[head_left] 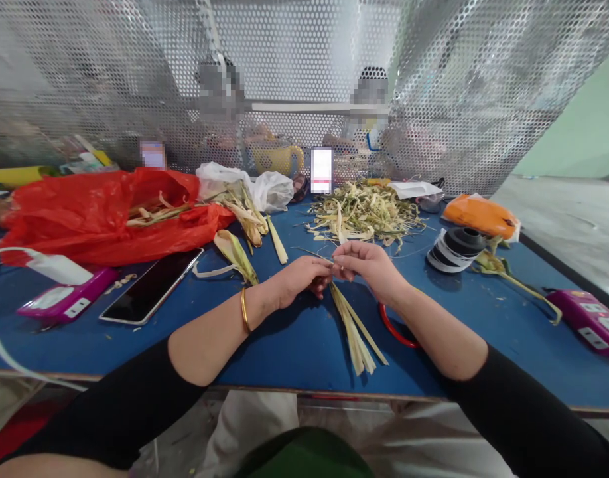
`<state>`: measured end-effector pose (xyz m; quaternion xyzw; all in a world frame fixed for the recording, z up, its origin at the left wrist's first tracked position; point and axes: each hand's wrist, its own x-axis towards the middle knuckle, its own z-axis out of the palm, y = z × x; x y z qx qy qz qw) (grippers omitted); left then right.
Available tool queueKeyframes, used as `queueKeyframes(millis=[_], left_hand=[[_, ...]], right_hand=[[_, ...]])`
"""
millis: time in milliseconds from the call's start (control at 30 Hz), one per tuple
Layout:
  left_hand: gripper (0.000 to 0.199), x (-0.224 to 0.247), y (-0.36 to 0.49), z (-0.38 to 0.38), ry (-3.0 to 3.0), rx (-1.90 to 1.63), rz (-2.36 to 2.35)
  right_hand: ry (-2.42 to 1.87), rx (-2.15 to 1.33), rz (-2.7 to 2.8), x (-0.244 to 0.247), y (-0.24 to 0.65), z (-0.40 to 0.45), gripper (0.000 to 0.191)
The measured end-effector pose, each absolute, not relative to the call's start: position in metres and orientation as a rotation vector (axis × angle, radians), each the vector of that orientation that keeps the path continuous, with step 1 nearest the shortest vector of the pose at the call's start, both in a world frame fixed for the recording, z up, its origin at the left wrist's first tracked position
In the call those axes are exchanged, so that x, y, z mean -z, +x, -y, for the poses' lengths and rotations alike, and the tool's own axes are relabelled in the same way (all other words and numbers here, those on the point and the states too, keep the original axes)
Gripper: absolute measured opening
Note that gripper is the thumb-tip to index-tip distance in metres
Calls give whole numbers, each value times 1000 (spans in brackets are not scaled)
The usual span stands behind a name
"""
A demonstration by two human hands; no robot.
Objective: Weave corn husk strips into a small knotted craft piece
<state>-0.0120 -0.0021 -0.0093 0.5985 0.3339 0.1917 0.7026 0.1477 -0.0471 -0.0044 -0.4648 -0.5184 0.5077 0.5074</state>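
Over the middle of the blue table, my left hand (302,277) pinches the top of a bundle of dried corn husk strips (353,328). The strips fan out downward toward the table's front edge. Close against it, my right hand (364,264) has thumb and fingers pressed together at the same tied end; what lies between those fingertips is too small to make out. A thin thread seems to run right from the hands toward a black spool with white wrapping (456,251). Under my right forearm shows a red loop handle (397,328), its remainder hidden.
Behind the hands lies a heap of husk scraps (369,209). Left are a red plastic bag (75,212) with husks, loose husks (237,255), a phone (152,285) and a purple power strip (68,295). Right are an orange packet (481,216) and another purple strip (590,322). Perforated metal mesh (304,60) stands behind.
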Motion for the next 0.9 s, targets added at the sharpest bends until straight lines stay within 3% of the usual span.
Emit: queueKeyframes(millis=[167,433,600,900], left_hand=[[12,11,-12,4,1448,-433,-728],[33,18,-11,5,1484,-501,-713],[35,15,-14,3,1381,-483,-662],[33,17,-14,1,1315,-466,-639]], right_hand=[[-1143,-1206,1233,7,147,46,19],[-1118,-1106,1206,8,155,42,32],[-1227,-1282,1303,9,160,41,34],[-1319,-1179,1408,12,158,42,13]])
